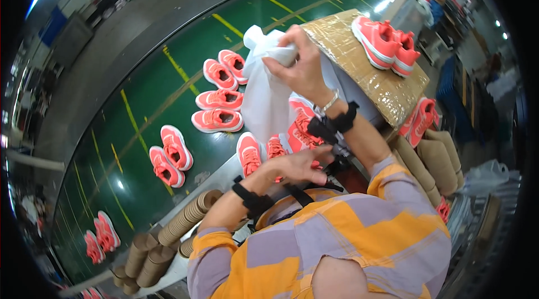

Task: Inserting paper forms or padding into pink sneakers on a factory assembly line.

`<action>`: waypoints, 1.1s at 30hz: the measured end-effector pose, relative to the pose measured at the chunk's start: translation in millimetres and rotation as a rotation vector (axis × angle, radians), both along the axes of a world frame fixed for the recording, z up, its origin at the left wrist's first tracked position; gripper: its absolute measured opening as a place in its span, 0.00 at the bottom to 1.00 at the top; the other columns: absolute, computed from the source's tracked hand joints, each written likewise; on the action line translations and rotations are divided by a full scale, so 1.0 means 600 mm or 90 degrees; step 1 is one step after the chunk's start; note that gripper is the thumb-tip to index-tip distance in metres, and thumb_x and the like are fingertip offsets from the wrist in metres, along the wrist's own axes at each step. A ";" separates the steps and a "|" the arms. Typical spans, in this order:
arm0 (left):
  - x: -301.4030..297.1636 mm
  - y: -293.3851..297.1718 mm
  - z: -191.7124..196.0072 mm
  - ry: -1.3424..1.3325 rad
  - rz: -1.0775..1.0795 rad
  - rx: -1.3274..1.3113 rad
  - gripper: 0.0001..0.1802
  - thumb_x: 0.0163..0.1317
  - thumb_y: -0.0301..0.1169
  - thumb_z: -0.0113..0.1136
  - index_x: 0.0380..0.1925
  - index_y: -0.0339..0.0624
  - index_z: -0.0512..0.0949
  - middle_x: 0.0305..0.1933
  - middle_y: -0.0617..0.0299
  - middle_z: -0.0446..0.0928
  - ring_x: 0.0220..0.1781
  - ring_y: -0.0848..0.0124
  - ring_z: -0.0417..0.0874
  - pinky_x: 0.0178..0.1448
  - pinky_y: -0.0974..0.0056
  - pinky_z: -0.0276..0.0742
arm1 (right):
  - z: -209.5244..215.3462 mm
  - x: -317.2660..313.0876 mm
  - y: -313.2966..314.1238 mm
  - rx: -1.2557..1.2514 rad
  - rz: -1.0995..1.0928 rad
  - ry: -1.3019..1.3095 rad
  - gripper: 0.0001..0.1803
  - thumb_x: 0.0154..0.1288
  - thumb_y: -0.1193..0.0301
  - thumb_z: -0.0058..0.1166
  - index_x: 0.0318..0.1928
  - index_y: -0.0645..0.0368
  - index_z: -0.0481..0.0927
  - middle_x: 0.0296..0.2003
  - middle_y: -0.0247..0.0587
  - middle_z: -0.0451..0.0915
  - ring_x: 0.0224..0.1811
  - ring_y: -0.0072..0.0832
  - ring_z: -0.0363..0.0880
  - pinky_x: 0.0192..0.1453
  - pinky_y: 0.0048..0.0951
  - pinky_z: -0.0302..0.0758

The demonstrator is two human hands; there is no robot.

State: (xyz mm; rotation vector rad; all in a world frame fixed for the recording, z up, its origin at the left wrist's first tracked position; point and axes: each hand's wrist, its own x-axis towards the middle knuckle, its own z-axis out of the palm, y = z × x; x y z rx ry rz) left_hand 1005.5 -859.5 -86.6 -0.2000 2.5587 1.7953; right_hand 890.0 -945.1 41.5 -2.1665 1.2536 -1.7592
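Observation:
My right hand is raised over the conveyor, with thumb and fingers closed on a crumpled white sheet of tissue paper. The sheet hangs down from the fingers, thin enough to look see-through. Lower down, my left hand is held palm inward with its fingers stretched out and apart; no object shows in it. Just beyond it lie coral-pink shoes with white soles, among them one shoe beside the sheet's lower end and another near my right wrist. The hand and the sheet partly cover these shoes.
A green conveyor belt with yellow lines carries several pairs of pink shoes. A tape-wrapped cardboard box at the right bears another pair. Brown moulded inserts are stacked at the near left, with more inserts at the right.

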 end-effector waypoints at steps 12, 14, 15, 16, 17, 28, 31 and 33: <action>0.003 -0.124 0.103 0.419 0.732 0.318 0.12 0.55 0.25 0.54 0.39 0.38 0.79 0.36 0.59 0.81 0.41 0.61 0.83 0.44 0.63 0.78 | -0.006 0.013 0.093 -0.016 0.056 -0.031 0.25 0.51 0.74 0.65 0.50 0.60 0.71 0.39 0.41 0.75 0.45 0.34 0.77 0.49 0.32 0.74; -0.006 -0.123 0.049 0.404 0.719 0.091 0.12 0.59 0.29 0.55 0.43 0.40 0.78 0.37 0.62 0.80 0.40 0.68 0.81 0.46 0.64 0.76 | -0.032 -0.009 0.064 -0.015 0.197 0.185 0.30 0.52 0.67 0.69 0.53 0.60 0.71 0.35 0.42 0.77 0.39 0.38 0.79 0.46 0.29 0.75; -0.004 -0.122 0.050 0.337 0.668 0.110 0.15 0.61 0.30 0.55 0.48 0.41 0.76 0.37 0.62 0.79 0.40 0.70 0.80 0.46 0.63 0.76 | -0.041 -0.009 0.055 -0.010 0.194 0.180 0.30 0.52 0.67 0.69 0.53 0.60 0.71 0.35 0.42 0.77 0.39 0.38 0.79 0.46 0.29 0.75; -0.005 -0.114 0.050 0.330 0.667 0.114 0.15 0.61 0.30 0.55 0.48 0.41 0.76 0.37 0.62 0.79 0.40 0.70 0.80 0.46 0.63 0.76 | -0.049 -0.005 0.047 0.188 0.063 0.113 0.30 0.52 0.67 0.69 0.54 0.61 0.70 0.35 0.43 0.78 0.39 0.36 0.80 0.46 0.28 0.75; -0.006 -0.104 0.071 0.412 0.745 0.397 0.17 0.63 0.31 0.54 0.52 0.40 0.72 0.37 0.62 0.78 0.39 0.70 0.80 0.46 0.62 0.76 | -0.059 -0.007 0.034 0.382 -0.070 0.042 0.31 0.52 0.66 0.69 0.55 0.62 0.69 0.35 0.43 0.78 0.39 0.35 0.80 0.46 0.27 0.74; 0.103 -0.170 -0.001 0.539 0.949 0.556 0.14 0.68 0.23 0.51 0.52 0.36 0.67 0.46 0.58 0.77 0.44 0.69 0.82 0.49 0.64 0.81 | -0.189 0.057 -0.056 0.306 0.147 0.076 0.36 0.49 0.65 0.70 0.56 0.66 0.67 0.46 0.63 0.78 0.46 0.55 0.80 0.46 0.42 0.78; 0.172 -0.198 -0.045 0.237 0.894 0.477 0.20 0.60 0.24 0.61 0.51 0.35 0.68 0.45 0.55 0.77 0.49 0.66 0.80 0.52 0.63 0.78 | -0.213 0.030 -0.076 0.416 0.167 0.136 0.32 0.51 0.70 0.69 0.54 0.65 0.68 0.40 0.57 0.81 0.42 0.49 0.84 0.45 0.37 0.79; 0.190 -0.215 -0.079 -0.133 0.987 0.059 0.23 0.55 0.29 0.66 0.48 0.33 0.69 0.42 0.52 0.77 0.47 0.61 0.81 0.51 0.61 0.78 | -0.224 0.019 -0.091 0.499 0.202 0.114 0.30 0.51 0.72 0.66 0.52 0.63 0.66 0.35 0.62 0.80 0.37 0.55 0.82 0.40 0.43 0.78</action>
